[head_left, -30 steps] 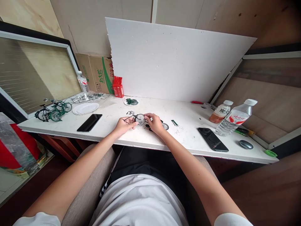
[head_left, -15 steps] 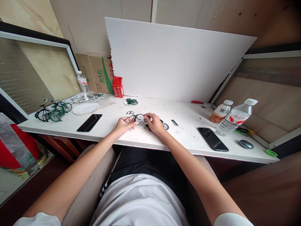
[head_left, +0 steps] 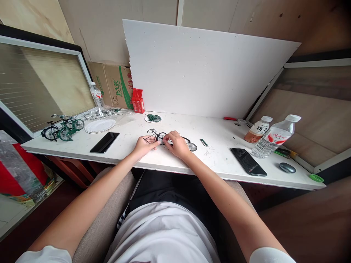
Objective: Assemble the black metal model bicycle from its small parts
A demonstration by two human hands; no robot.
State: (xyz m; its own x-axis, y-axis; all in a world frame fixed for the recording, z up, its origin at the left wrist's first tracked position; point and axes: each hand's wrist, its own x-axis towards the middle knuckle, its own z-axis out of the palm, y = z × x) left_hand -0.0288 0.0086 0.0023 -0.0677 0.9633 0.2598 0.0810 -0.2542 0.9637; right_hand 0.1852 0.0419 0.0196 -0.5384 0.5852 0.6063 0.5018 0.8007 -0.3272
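My left hand is closed around the black frame of a small model bicycle, low over the table. Its handlebar sticks up beyond the fingers. A spoked black wheel stands at the frame's right side. My right hand pinches at this wheel near its middle, and the fingertips partly cover it. Just right of that hand, a second spoked wheel and a curved black part lie on the table, partly hidden. A slim green part lies farther right.
Assembled model bicycles, white plates and a phone are on the left. Green pieces sit on a small plate behind my hands. Another phone, bottles and a mouse are on the right.
My right hand has shifted slightly left, its fingertips passing from the wheel's right rim to near its middle. The wheel sits a little farther left. My left hand has hardly moved.
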